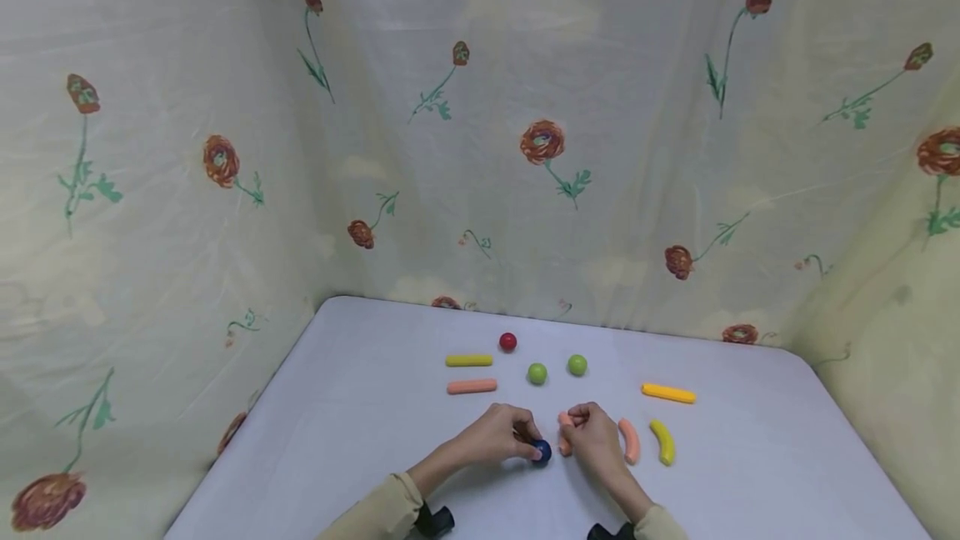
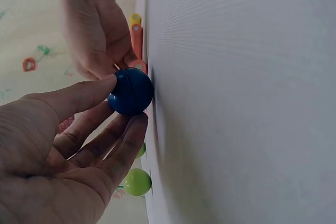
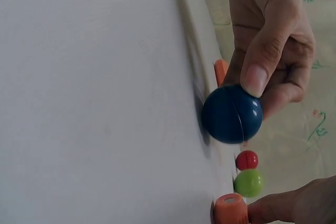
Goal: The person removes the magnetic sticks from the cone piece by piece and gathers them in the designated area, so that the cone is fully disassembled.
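On the white table, my left hand [image 1: 501, 433] pinches a dark blue ball [image 1: 541, 452] between thumb and fingertips. A seam runs round the ball [image 2: 131, 92], which sits right at the tabletop in the left wrist view. Just to its right, my right hand [image 1: 595, 440] grips a salmon-pink stick [image 1: 564, 433] with thumb and fingers, its length pointing away from me. In the right wrist view the near end of this stick [image 3: 230, 209] shows a pale round spot, and a finger lies against its side. Part of the stick is hidden behind the right hand.
Beyond the hands lie a red ball [image 1: 507, 342], green balls [image 1: 537, 373] [image 1: 577, 365], a yellow-green stick [image 1: 468, 361] and another pink stick [image 1: 472, 387]. Rightward are a curved pink piece [image 1: 630, 442], a curved yellow piece [image 1: 663, 442] and an orange-yellow stick [image 1: 668, 393]. Flowered cloth [image 1: 480, 190] surrounds the table.
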`<state>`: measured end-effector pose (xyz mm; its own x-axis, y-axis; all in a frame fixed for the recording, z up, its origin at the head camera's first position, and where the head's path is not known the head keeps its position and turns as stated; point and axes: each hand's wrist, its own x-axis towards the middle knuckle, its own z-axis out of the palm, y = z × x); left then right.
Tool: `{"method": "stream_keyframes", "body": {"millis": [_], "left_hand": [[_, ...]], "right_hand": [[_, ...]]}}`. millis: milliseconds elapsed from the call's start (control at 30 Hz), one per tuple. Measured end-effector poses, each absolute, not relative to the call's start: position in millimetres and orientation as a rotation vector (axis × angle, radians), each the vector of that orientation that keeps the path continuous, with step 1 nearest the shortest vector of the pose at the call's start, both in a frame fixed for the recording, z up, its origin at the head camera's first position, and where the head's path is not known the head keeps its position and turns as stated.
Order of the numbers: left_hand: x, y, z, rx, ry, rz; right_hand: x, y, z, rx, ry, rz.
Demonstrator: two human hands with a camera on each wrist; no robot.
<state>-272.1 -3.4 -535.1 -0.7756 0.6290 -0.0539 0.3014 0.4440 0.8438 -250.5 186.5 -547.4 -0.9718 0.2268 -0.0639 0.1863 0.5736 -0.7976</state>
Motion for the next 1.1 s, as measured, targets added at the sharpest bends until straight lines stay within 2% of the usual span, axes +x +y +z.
{"method": "stream_keyframes", "body": {"millis": [367,700,867,1100], "left_hand": [[-273,0,-534,0.767,2.334,1.270],[-276,-3,-532,0.775,2.366,1.254],[-295,-8,-527,0.707,2.518,1.209],[-341,-3,-518,0.521,2.721,1.215]], "right_hand": [[-244,217,-542,-0.435,-2.749,1.391],[-244,221,-543,-0.415,-2.741,1.403],[-242,220,-544,-0.388,-2.725,1.409],[-245,217,-546,-0.441,-2.744,1.404]]}}
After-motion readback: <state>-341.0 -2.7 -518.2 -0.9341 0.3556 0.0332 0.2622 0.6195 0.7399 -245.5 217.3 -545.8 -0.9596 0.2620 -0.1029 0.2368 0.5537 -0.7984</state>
